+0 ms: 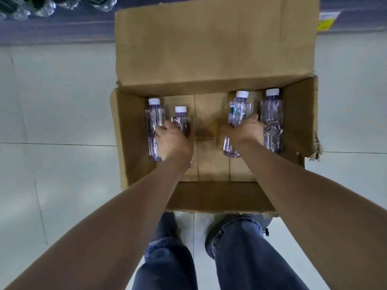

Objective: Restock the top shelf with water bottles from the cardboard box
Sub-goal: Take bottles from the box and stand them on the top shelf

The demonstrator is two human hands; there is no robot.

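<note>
An open cardboard box (209, 195) sits on the floor below me with several clear, white-capped water bottles lying in it. My left hand (172, 141) reaches in at the left, its fingers wrapped on the far-left bottle (154, 117) and covering part of the bottle beside it (181, 119). My right hand (246, 129) grips a labelled bottle (237, 114) from above at the right. Another bottle (271, 118) lies untouched along the box's right wall.
The box's far flap (213, 42) stands open toward a low shelf edge (56, 30). Dark plastic-wrapped bottles (41, 5) sit at the top left. A yellow price tag (326, 21) shows at the top right. Pale tiled floor (58, 101) surrounds the box; my legs are below.
</note>
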